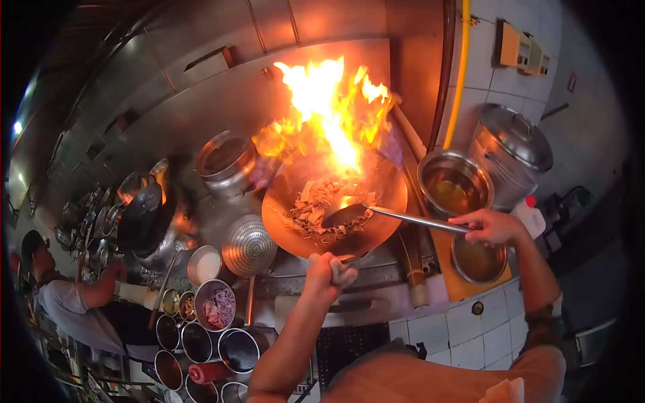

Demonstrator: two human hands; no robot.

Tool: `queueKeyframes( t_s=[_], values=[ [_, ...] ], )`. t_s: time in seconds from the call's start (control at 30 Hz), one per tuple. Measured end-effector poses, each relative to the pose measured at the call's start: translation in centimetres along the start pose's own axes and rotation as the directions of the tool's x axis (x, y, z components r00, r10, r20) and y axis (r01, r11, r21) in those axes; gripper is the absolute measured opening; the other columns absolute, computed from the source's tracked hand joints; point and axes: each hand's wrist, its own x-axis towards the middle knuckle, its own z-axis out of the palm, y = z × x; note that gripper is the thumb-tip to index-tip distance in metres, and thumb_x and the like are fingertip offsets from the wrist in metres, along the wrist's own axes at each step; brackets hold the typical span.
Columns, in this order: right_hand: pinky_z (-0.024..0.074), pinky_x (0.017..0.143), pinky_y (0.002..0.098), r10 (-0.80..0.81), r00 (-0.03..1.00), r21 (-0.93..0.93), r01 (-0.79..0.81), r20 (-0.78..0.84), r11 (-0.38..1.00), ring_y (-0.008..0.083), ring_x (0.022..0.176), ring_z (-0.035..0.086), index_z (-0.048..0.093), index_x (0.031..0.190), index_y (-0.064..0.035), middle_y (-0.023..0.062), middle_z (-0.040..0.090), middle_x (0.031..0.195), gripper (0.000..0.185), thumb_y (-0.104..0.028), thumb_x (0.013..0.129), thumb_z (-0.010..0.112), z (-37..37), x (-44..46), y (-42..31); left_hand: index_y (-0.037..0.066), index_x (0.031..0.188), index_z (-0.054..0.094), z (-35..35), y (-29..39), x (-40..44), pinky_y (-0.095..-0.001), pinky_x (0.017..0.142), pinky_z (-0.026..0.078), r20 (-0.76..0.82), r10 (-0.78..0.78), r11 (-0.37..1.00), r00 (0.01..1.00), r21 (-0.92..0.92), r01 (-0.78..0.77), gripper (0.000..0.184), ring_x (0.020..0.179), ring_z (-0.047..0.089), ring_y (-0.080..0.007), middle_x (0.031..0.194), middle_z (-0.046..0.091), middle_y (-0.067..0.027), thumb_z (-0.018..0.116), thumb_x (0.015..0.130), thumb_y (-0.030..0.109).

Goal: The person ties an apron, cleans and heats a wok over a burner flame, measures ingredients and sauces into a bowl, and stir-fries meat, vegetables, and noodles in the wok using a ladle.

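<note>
In the middle stands a wok (383, 232) on the stove, with sliced food (316, 201) tossed about in it. Tall flames (326, 101) rise from the wok's far side. My left hand (326, 274) is closed at the wok's near edge, around a cloth (344, 275) that covers the grip. My right hand (490, 227) is wrapped round the end of a long metal ladle (423, 219). The ladle's bowl lies inside the wok, partly among the food.
A perforated strainer (249, 245) rests left of the wok, near a bowl of sliced onion (218, 309) and several pots. On the right are a metal bowl of oil (451, 191) and a lidded pot (514, 144). A co-worker (74, 295) stands at far left by another wok (142, 218).
</note>
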Motion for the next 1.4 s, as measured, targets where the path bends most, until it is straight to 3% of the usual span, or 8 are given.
queueKeyframes(
  t_s=[0.17,0.23,0.4,0.43,0.73,1.03,1.27,1.4],
  values=[
    [0.0480,0.056,0.0293,0.039,0.998,-0.145,-0.047,-0.054,0.988,0.0112,0.057,0.057,0.046,0.144,-0.0255,0.0022,0.061,0.074,0.060,-0.006,0.088,0.058,2.7,5.2,-1.9,0.002,0.108,0.057,0.8,-1.1,1.8,-0.0424,0.076,0.057,-0.175,-0.023,1.000,0.984,-0.001,0.023,0.022,0.088,0.066,-0.0298,0.101,0.064,-0.0146,0.045,0.093,0.014],
    [0.0511,0.072,0.0378,-0.435,0.858,-0.599,0.202,-0.274,0.775,0.0224,0.078,0.066,0.047,0.142,-0.0246,0.0101,0.066,0.082,0.057,-0.008,0.088,0.057,4.6,6.6,0.7,0.003,0.111,0.056,-2.9,-3.5,1.5,-0.0422,0.082,0.057,-0.139,0.061,0.998,0.988,0.008,-0.060,0.024,0.092,0.066,-0.0283,0.103,0.065,-0.0131,0.049,0.091,0.013],
    [0.0480,0.092,0.0335,-0.342,0.916,-0.331,0.263,-0.208,0.906,0.0251,0.107,0.064,0.055,0.135,-0.0169,0.0135,0.065,0.120,0.055,-0.004,0.082,0.065,2.5,1.8,0.9,0.002,0.113,0.051,-2.7,-3.8,-4.7,-0.0454,0.083,0.057,-0.135,0.009,0.998,0.991,0.066,0.000,0.024,0.095,0.066,-0.0315,0.107,0.063,-0.0187,0.045,0.095,0.016],
    [0.0483,0.091,0.0340,-0.093,0.988,-0.241,0.061,-0.124,0.969,0.0260,0.107,0.064,0.055,0.134,-0.0133,0.0147,0.065,0.120,0.054,-0.007,0.082,0.065,1.4,1.2,-1.3,0.001,0.112,0.050,-0.9,-1.2,-2.8,-0.0458,0.083,0.057,-0.185,-0.067,0.997,0.980,0.029,0.073,0.023,0.095,0.066,-0.0326,0.107,0.063,-0.0198,0.042,0.097,0.016],
    [0.0485,0.090,0.0398,-0.152,0.895,-0.528,-0.104,-0.419,0.843,0.0322,0.104,0.063,0.054,0.135,-0.0218,0.0169,0.064,0.118,0.051,-0.014,0.086,0.064,5.6,2.2,-2.7,0.005,0.128,0.048,-2.0,-4.5,-2.6,-0.0490,0.086,0.056,-0.175,0.103,0.995,0.979,0.030,-0.099,0.032,0.098,0.065,-0.0325,0.115,0.063,-0.0170,0.038,0.100,0.018],
    [0.0476,0.072,0.0267,-0.028,0.789,-0.015,0.023,-0.614,1.000,0.0105,0.076,0.054,0.049,0.141,-0.0150,0.0055,0.067,0.109,0.055,-0.004,0.088,0.061,9.5,0.4,-4.0,0.003,0.129,0.045,-0.2,2.6,3.6,-0.0469,0.092,0.051,-0.172,0.011,0.999,0.985,0.053,-0.002,0.038,0.107,0.061,-0.0334,0.119,0.058,-0.0211,0.040,0.101,0.027],
    [0.0522,0.069,0.0326,-0.322,0.604,-0.145,0.323,-0.729,0.935,0.0263,0.071,0.064,0.048,0.141,-0.0249,0.0213,0.066,0.108,0.057,-0.010,0.087,0.062,20.6,4.3,5.7,0.006,0.127,0.049,-3.1,3.2,1.3,-0.0467,0.101,0.046,-0.160,-0.049,0.999,0.986,-0.002,0.049,0.040,0.113,0.058,-0.0294,0.120,0.060,-0.0126,0.053,0.098,0.034],
    [0.0510,0.065,0.0309,-0.021,0.827,0.027,0.043,-0.562,0.999,0.0206,0.066,0.063,0.051,0.138,-0.0156,0.0184,0.067,0.112,0.056,-0.004,0.085,0.063,17.7,1.6,4.5,0.011,0.119,0.055,-4.0,1.7,3.7,-0.0450,0.094,0.051,-0.189,-0.051,0.997,0.981,-0.061,0.040,0.033,0.105,0.062,-0.0271,0.111,0.064,-0.0075,0.059,0.096,0.032]
  ],
)
